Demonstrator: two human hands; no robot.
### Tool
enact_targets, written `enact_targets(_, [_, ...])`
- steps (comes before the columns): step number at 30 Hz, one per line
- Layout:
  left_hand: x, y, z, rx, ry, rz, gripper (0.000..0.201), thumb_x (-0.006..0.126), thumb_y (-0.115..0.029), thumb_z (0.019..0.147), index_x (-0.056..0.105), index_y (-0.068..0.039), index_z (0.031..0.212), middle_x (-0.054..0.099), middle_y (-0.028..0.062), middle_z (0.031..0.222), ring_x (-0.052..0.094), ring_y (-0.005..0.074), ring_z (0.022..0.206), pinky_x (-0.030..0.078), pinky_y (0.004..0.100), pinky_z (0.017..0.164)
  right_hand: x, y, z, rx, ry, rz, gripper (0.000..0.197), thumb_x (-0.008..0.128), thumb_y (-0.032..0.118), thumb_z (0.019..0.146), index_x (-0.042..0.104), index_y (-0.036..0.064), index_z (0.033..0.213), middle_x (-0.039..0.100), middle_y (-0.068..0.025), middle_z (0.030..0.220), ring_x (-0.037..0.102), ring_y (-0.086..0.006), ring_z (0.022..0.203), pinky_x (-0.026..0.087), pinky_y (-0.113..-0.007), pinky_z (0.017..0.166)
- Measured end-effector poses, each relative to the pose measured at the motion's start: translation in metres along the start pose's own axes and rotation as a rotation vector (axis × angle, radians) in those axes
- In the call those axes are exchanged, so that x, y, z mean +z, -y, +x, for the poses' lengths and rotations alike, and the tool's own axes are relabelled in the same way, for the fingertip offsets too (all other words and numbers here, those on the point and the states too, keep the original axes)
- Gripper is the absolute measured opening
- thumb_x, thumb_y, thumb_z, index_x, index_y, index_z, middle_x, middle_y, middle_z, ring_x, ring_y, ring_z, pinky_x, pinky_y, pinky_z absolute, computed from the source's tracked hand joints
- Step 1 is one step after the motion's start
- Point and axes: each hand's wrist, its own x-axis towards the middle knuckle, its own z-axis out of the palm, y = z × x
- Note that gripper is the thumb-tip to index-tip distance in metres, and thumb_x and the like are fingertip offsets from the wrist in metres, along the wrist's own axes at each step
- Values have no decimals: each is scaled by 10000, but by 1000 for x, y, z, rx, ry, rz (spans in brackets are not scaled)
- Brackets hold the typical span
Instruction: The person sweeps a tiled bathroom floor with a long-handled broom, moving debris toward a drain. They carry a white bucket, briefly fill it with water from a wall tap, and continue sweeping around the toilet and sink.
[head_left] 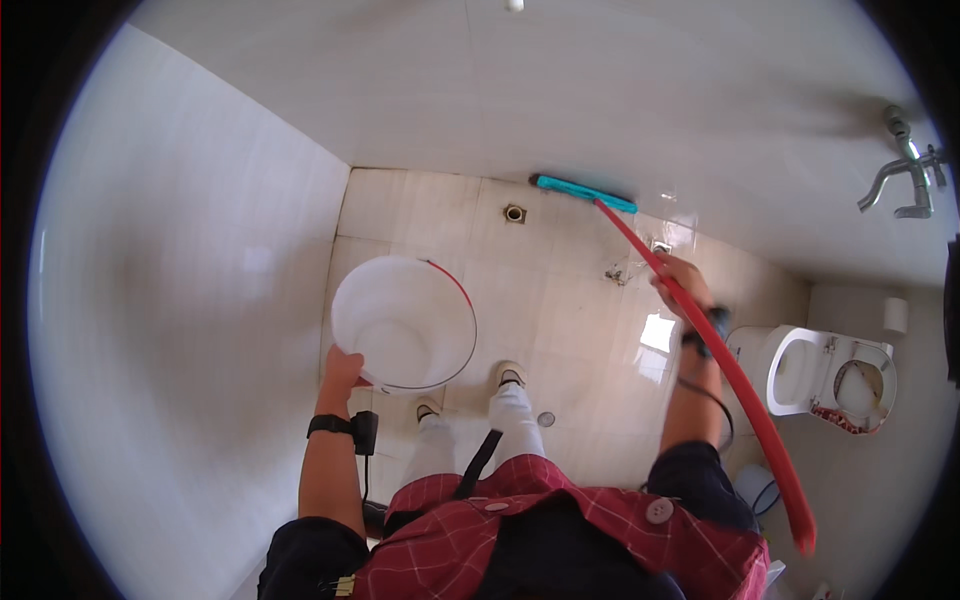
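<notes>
My left hand [345,367] is closed on the near left rim of a white bucket [362,302], beside the bucket's wire handle with its red grip section. The bucket is tilted, so its mouth and pale inside face me. I cannot tell whether it holds water. In my right hand [686,281] is the red pole of a floor squeegee [625,228], with the fingers wrapped round it. The pole slants from the lower right up to a teal head [588,193], which lies along the floor where it meets the far wall.
A square floor drain [514,214] sits left of the squeegee head. Wet patches shine on the tiles [656,333]. On the right stand a toilet [790,370] with its lid up and a small bucket [755,487]. A metal tap [905,170] sticks out from the far wall.
</notes>
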Motion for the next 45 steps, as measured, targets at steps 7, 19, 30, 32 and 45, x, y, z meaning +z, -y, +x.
enact_targets(7, [-9,12,7,-127,-69,28,495,450,41,703,485,43,1197,602,203,1025,656,355,805,598,439,528,46,-84,56,547,94,588,177,506,113,814,486,124,990,529,-40,632,490,-91,433,361,-209,327])
enact_targets(19, [0,-20,-1,-140,-90,12,486,451,33,694,510,31,1177,613,201,995,663,350,745,588,395,483,-11,84,-10,423,318,146,480,556,35,783,469,-17,1252,549,-62,655,503,-92,465,393,-213,406])
enact_targets(30, [-56,97,19,-178,-284,-134,445,477,-2,720,474,14,1165,605,167,945,658,321,743,583,429,516,293,79,208,147,692,-126,542,627,-7,685,531,-16,1219,622,-141,684,573,-171,486,453,-280,426])
enact_targets(32, [-67,112,13,-269,-434,-100,487,452,9,718,462,-2,1204,600,181,1005,659,337,773,597,423,549,335,60,250,189,675,-76,596,646,-56,627,518,-62,1209,624,-159,669,559,-186,445,440,-298,403])
enact_targets(45, [-21,92,27,-330,-371,-98,410,469,-1,702,485,99,1100,598,218,913,643,341,640,573,373,434,39,-71,155,558,346,153,550,637,26,764,472,8,1288,564,-81,660,510,-129,474,422,-260,414])
